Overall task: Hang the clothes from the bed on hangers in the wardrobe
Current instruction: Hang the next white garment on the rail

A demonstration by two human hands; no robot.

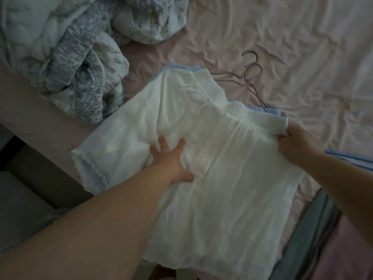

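Thin white crinkled cotton garment is lying on pink bed sheet. Left hand is bunching its middle, fingers curled in; right hand is pinching the gathered waistband. Probably v. light, floppy; better gripping waistband w/ both. Thin wire hangers lying nearby.

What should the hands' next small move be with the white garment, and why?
Probably lift the white garment clear, then reach for a hanger. Both the left hand and right hand grip it, and the hangers lie bare on the bed sheet just beyond.
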